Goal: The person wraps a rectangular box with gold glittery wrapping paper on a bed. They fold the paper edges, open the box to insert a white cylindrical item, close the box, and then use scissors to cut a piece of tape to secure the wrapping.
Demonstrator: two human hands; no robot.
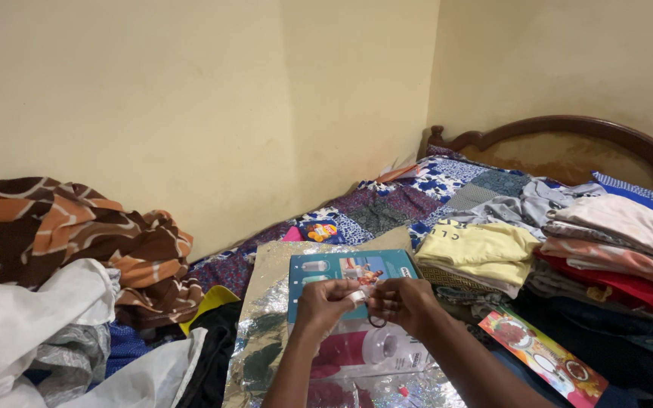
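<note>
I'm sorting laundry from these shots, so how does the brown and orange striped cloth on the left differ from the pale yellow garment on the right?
The brown and orange striped cloth lies crumpled in a loose heap, while the pale yellow garment is folded flat. The striped cloth is dark and boldly patterned; the yellow garment is light and nearly plain. The striped cloth sits against the wall, while the yellow garment tops a small stack beside other folded clothes. Both rest on the bed, untouched by either hand.

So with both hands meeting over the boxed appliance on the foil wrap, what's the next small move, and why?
Probably pull a short strip free. The left hand and right hand pinch something small, seemingly a tape roll, above the teal box, which lies on silver wrapping foil with no strip visible on it. Exactly what the fingers hold is hard to tell.
</note>
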